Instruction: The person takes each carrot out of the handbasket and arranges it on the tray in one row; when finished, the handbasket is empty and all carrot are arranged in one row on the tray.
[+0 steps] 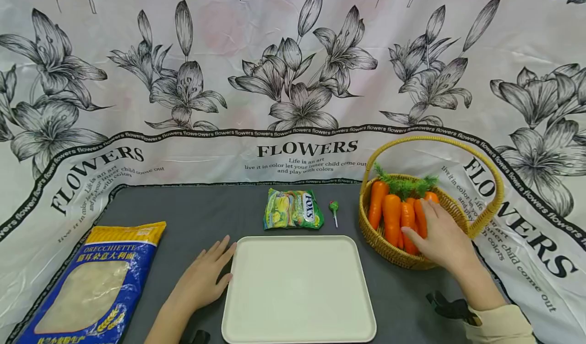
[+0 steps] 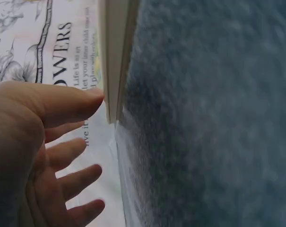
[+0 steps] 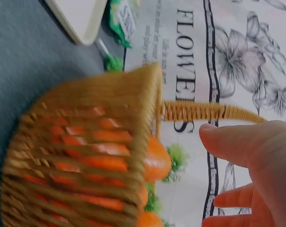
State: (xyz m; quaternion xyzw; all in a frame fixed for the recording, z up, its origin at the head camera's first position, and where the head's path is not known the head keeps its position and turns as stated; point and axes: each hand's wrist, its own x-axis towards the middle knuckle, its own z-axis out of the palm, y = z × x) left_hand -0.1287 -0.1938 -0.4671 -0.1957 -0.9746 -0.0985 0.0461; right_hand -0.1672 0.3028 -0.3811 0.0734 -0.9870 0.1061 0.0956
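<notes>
A wicker basket with a hoop handle stands at the right of the grey mat and holds several orange carrots with green tops. My right hand lies over the carrots inside the basket, fingers fairly straight and touching them; my right hand shows no grip. A cream tray lies in the middle near me. My left hand rests flat on the mat against the tray's left edge, and in the left wrist view my left hand has spread fingers beside the tray.
A blue and yellow pasta bag lies at the front left. A green candy packet and a green lollipop sit behind the tray. The flower-printed cloth rises behind and around the mat.
</notes>
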